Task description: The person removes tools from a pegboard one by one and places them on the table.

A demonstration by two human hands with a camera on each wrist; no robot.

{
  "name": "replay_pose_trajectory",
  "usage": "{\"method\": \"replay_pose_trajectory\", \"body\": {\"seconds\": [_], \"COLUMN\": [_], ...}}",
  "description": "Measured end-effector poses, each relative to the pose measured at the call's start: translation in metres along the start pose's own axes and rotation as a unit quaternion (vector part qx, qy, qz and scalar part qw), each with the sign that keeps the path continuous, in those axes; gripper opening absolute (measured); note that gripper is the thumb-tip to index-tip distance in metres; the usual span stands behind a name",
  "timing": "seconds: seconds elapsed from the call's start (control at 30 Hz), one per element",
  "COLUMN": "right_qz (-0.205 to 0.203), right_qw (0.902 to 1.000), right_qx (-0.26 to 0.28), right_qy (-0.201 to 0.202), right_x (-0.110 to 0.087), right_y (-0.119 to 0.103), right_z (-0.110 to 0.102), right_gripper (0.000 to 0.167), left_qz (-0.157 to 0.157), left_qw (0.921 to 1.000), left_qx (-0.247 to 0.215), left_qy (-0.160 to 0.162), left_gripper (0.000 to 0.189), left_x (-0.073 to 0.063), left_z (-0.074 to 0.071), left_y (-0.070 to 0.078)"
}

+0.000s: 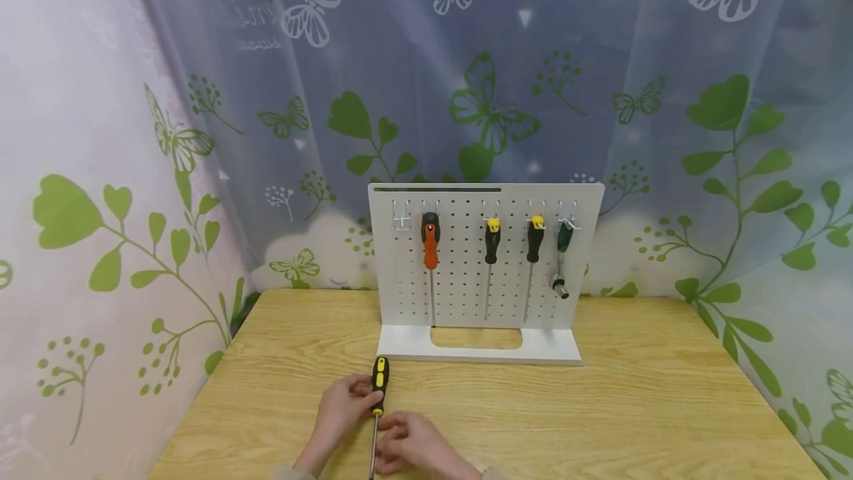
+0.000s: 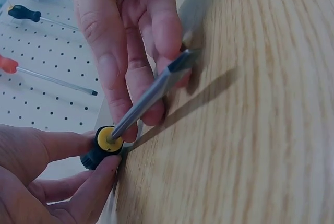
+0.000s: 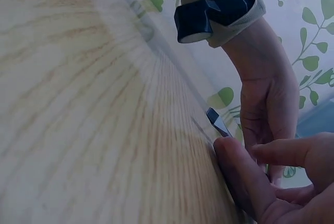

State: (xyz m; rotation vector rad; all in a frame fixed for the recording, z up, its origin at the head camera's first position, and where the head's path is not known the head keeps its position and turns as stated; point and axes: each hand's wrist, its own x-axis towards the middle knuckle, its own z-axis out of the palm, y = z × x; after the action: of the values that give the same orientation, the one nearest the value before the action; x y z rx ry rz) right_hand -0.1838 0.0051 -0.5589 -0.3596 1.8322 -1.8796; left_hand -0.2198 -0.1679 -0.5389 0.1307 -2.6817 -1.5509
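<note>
Head only | yellow inlays (image 1: 380,376) on screwdriver (image 1: 378,409) | left hand (image 1: 342,407) pinching it | right hand (image 1: 412,441), fingers apart

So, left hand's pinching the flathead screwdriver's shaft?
No, the left hand pinches the flathead screwdriver by its black-and-yellow handle.

At the head view's lower edge, which cropped both sleeves (image 1: 292,473), I could not make out the tip of the screwdriver (image 1: 378,412); in the right wrist view, the right hand (image 3: 315,174) hid most of it. The curtain's (image 1: 400,43) lettering (image 1: 260,17) was illegible; the left wrist view cropped the pegboard (image 2: 47,93).
</note>
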Motion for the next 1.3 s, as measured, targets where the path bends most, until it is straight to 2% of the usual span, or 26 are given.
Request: {"method": "replay_pose_trajectory", "body": {"seconds": [0.27,0.43,0.57,0.97,1.3], "right_qz": [0.013,0.009,-0.009,-0.067,-0.066], "right_qw": [0.9999,0.9998,0.9996,0.9962,0.9972], "right_qx": [-0.005,-0.011,-0.023,-0.055,-0.023], "right_qy": [-0.009,-0.011,-0.015,0.006,0.026], "right_x": [-0.001,0.000,0.001,0.005,0.007], "right_y": [-0.007,-0.007,-0.011,-0.023,-0.028], "right_z": [-0.003,-0.006,-0.010,-0.022,-0.033], "right_gripper": [0.025,0.020,0.019,0.023,0.029], "left_qz": [0.012,0.031,0.039,0.043,0.065], "left_qw": [0.9999,0.9984,0.9966,0.9954,0.9946], "left_qx": [0.007,0.046,0.071,0.083,0.076], "left_qy": [-0.002,0.009,0.016,0.021,0.026], "left_gripper": [0.036,0.034,0.034,0.032,0.032], "left_x": [-0.002,-0.003,-0.004,-0.002,-0.004], "left_z": [0.000,-0.001,-0.001,0.000,-0.003], "left_y": [0.000,0.001,0.002,0.000,-0.002]}}
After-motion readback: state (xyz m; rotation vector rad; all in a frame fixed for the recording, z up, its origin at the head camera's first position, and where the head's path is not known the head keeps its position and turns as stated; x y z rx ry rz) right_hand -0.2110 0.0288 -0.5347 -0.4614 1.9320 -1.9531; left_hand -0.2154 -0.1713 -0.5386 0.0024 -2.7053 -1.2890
